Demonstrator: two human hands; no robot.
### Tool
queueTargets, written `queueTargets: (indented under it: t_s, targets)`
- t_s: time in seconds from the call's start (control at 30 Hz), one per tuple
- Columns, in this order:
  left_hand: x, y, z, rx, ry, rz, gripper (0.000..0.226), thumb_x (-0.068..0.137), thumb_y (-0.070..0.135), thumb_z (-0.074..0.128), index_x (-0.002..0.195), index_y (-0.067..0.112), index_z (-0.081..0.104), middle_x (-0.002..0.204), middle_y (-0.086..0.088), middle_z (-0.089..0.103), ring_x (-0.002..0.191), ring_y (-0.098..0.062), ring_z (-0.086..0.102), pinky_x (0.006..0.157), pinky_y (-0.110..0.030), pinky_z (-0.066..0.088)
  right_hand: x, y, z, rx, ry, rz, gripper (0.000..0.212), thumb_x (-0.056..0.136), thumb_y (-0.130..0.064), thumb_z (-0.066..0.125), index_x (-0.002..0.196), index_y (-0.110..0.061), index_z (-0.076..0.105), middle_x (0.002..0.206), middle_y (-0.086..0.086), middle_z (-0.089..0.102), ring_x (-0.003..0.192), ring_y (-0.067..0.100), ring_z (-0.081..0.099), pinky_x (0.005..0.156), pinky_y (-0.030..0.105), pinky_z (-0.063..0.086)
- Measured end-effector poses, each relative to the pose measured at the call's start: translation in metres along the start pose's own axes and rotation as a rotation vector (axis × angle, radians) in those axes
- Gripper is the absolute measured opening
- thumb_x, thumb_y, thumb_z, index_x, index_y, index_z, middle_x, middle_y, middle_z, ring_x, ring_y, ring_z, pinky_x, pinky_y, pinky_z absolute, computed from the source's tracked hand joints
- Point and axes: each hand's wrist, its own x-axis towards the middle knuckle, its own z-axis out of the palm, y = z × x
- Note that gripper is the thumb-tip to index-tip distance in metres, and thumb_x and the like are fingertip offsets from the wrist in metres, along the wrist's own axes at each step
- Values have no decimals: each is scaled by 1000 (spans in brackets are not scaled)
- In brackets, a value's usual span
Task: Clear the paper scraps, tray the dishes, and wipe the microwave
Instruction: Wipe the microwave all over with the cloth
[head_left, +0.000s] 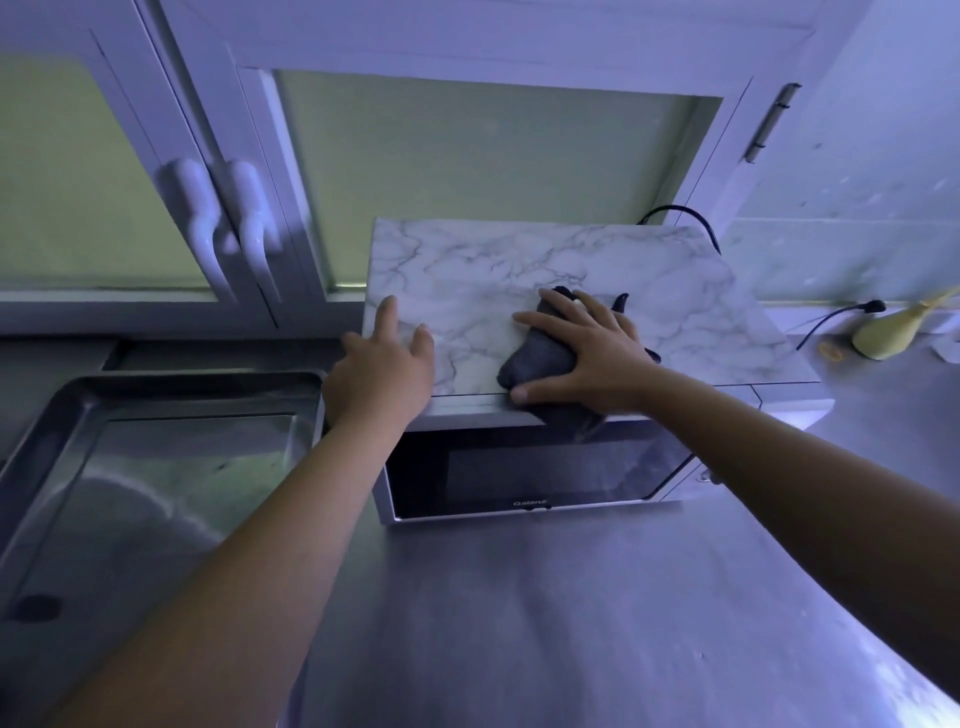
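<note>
The microwave (524, 475) stands on a steel counter, with a marble-patterned top (519, 260) and a dark glass door below. A dark grey cloth (532, 358) lies on the front part of that top, one end hanging over the front edge. My right hand (582, 356) presses flat on the cloth with fingers spread. My left hand (382, 371) rests on the top's front left corner, fingers straight, holding nothing.
A steel tray (161, 395) sits left of the microwave. White cabinet doors with handles (223, 228) stand behind. A black cable (691, 221) runs behind the microwave. A yellow object (893, 332) and a second cable (841, 317) lie at the right. The steel counter (571, 623) spreads in front.
</note>
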Motion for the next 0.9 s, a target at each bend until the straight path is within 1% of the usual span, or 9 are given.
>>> queueTargets:
  t_s: [0.13,0.3,0.37,0.47,0.57,0.63,0.7,0.77,0.9]
  targets:
    - [-1,1,-1,2,8,0,56,99,62,23,151,43,17,135,-22,46,108,-46,56,75,-41,31,67,0,-6,-22,71,125,112,43,-108,33,143,-58,31,165,-16,12,152,20,2,120,51,5]
    - [0,-1,0,-5,21,-14,56,99,63,23,151,46,17,134,-18,48,110,-44,55,76,-42,31,150,-4,-17,-76,67,203,116,45,-109,27,145,-50,33,161,-9,20,150,30,9,113,62,11]
    - [1,-1,1,-13,43,-17,55,100,60,23,151,44,17,134,-18,50,110,-45,56,77,-43,34,175,-7,-19,-78,72,225,115,47,-108,27,145,-47,35,158,-6,25,147,34,14,112,64,13]
    - [2,-2,1,-55,91,-46,53,102,50,25,153,34,20,135,-17,53,112,-45,56,82,-45,39,203,-18,-18,-101,73,241,107,51,-104,28,138,-43,43,151,2,37,141,37,23,110,64,17]
    - [4,-2,0,-164,120,-104,47,104,39,27,149,27,29,131,-16,58,110,-43,57,78,-42,36,214,-33,-14,-98,72,222,101,52,-103,29,132,-42,46,146,5,42,137,38,28,107,64,18]
    - [4,-3,-4,-225,128,-144,44,104,33,28,146,24,37,130,-16,60,111,-42,57,78,-40,34,207,-42,-11,-101,61,169,105,53,-104,28,140,-45,40,152,2,35,142,38,21,110,64,16]
    - [4,-3,-6,-285,128,-175,41,104,31,29,143,24,43,130,-16,61,112,-41,57,79,-40,35,187,-50,-5,-114,34,81,108,55,-104,28,148,-49,28,161,-5,21,149,35,8,114,63,12]
    - [4,-4,-8,-323,115,-198,40,104,31,30,141,28,45,131,-14,61,113,-40,56,82,-41,37,156,-59,2,-118,2,-20,107,56,-103,29,149,-52,22,166,-9,10,152,30,0,117,61,8]
    - [8,-8,-7,-435,120,-231,38,100,31,36,133,32,53,131,-8,62,114,-38,57,82,-37,36,67,-65,18,-121,-40,-196,110,51,-105,29,150,-56,16,166,-16,2,153,21,-7,121,53,1]
